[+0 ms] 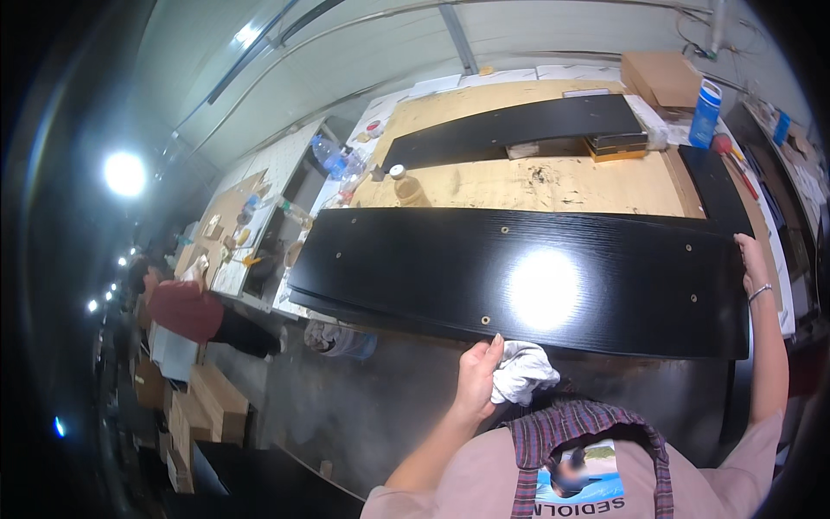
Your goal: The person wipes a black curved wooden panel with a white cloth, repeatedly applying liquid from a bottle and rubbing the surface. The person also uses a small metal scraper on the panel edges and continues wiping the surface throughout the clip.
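Note:
A long black wood-grain board (415,268) with several small round brass-coloured inserts lies across the near side of the bench, and a second dark edge shows beneath its left end. My left hand (475,376) is closed around a crumpled white cloth (524,372), with the thumb at the board's near edge. At the right end, my right hand (754,264) grips the board's corner; its fingers are partly hidden. Bright lamp glare covers part of the board's surface.
Another black board (519,130) rests farther back on small blocks (616,145). A bottle of yellowish liquid (408,186) stands behind my board. A blue bottle (705,114) and a cardboard box (661,80) are at back right. Leftward, a person in red (184,310) works at another bench.

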